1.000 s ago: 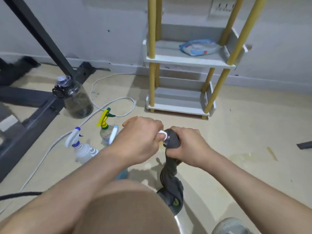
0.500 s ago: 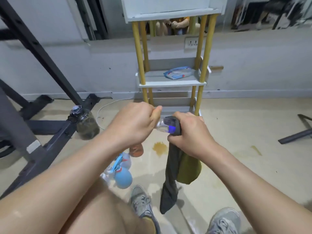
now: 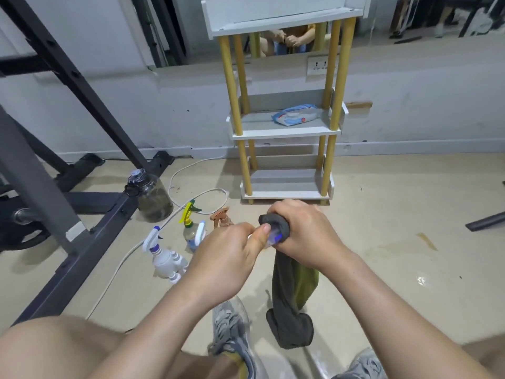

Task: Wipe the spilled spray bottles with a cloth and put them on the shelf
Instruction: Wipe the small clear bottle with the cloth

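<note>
My left hand grips one end of a small clear spray bottle with a blue mark. My right hand holds a grey and green cloth wrapped round the bottle's other end; the rest of the cloth hangs down. On the floor to the left stand a white bottle with a blue and white trigger, a bottle with a yellow and green trigger, a blue one partly hidden by my left hand, and a copper-topped one. The white shelf with yellow posts stands ahead against the wall.
A pack of wipes lies on the middle shelf. A dark water jug and a white cable are on the floor at left, beside a black metal frame. A yellow spill marks the floor at right. My shoes are below.
The view tilted up and then settled lower. My hands stay on the bottle and cloth, which have shifted against each other; the floor bottles are back in view.
</note>
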